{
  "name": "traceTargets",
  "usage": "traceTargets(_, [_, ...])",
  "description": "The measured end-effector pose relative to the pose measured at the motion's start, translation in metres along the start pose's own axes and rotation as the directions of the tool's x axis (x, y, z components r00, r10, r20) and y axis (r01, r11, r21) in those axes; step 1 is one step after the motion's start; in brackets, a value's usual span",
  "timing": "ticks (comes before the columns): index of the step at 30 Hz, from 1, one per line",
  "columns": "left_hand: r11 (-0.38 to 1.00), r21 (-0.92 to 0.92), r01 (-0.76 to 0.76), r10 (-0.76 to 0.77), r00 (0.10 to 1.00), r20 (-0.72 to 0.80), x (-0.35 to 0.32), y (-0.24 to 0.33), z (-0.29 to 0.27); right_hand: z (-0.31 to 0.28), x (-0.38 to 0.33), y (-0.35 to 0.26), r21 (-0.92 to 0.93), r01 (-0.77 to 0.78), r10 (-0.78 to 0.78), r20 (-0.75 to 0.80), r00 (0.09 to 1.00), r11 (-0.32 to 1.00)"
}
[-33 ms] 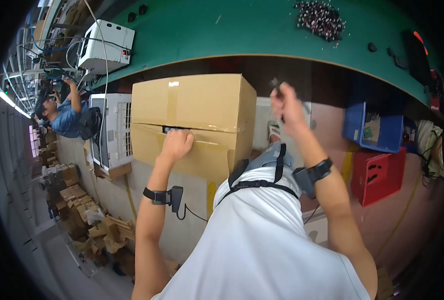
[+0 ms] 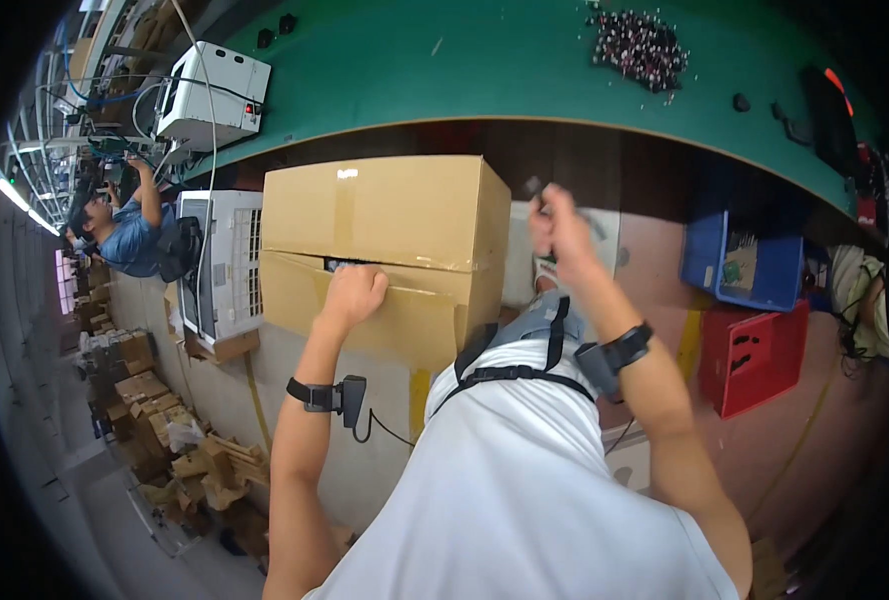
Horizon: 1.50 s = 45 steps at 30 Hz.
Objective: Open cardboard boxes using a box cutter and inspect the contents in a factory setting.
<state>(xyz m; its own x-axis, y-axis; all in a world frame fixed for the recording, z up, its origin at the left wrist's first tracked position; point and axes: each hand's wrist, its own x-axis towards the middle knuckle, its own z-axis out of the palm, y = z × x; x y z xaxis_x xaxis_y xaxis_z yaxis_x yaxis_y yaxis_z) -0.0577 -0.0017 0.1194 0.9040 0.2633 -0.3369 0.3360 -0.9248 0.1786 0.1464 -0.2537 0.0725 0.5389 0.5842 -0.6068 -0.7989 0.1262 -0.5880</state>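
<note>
A large brown cardboard box (image 2: pixel 385 215) stands in front of me, with a narrow dark gap along its seam. My left hand (image 2: pixel 357 291) is closed over the edge of the near flap (image 2: pixel 415 300) at that gap. What lies inside is mostly hidden; only a dark strip shows. Right of the box, my right hand (image 2: pixel 565 240) is raised and closed around a small dark handheld tool (image 2: pixel 536 190). Motion blurs the tool, and its kind is not clear. It does not touch the box.
A green-topped bench (image 2: pixel 445 70) runs along the far side, bearing a heap of small dark parts (image 2: pixel 641 50) and a white machine (image 2: pixel 213 95). Blue (image 2: pixel 760 285) and red (image 2: pixel 755 360) bins sit at the right. Left stand a white appliance (image 2: pixel 233 265) and a co-worker (image 2: pixel 135 235).
My right hand has shifted slightly left and down with the dark tool, toward the box. My left hand keeps its hold on the flap.
</note>
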Motion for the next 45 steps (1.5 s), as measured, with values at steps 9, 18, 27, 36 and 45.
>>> traceTargets(9, [0.952,0.145,0.268,-0.302,0.898,0.319,0.022,0.02,-0.007,0.017,-0.007,0.066,-0.39,-0.391,0.5,0.233,0.834,0.833])
traceTargets(18, [0.901,0.0,0.433,-0.424,0.883,0.202,0.021,0.023,-0.004,0.008,-0.004,0.064,-0.291,-0.37,0.43,0.182,0.884,0.883])
traceTargets(27, [0.901,-0.036,0.432,-0.43,0.901,0.058,-0.041,0.049,-0.044,0.009,-0.007,0.053,-0.334,-0.219,0.3,0.214,0.93,0.917])
traceTargets(36, [0.872,-0.128,0.472,-0.471,0.881,0.039,-0.207,0.072,-0.013,0.046,-0.009,0.032,-0.646,0.075,0.144,0.28,0.949,0.76])
traceTargets(45, [0.295,-0.819,0.492,-0.946,0.269,-0.179,-0.15,0.1,0.144,0.102,0.006,0.059,-0.599,0.657,0.014,0.734,0.679,-0.458])
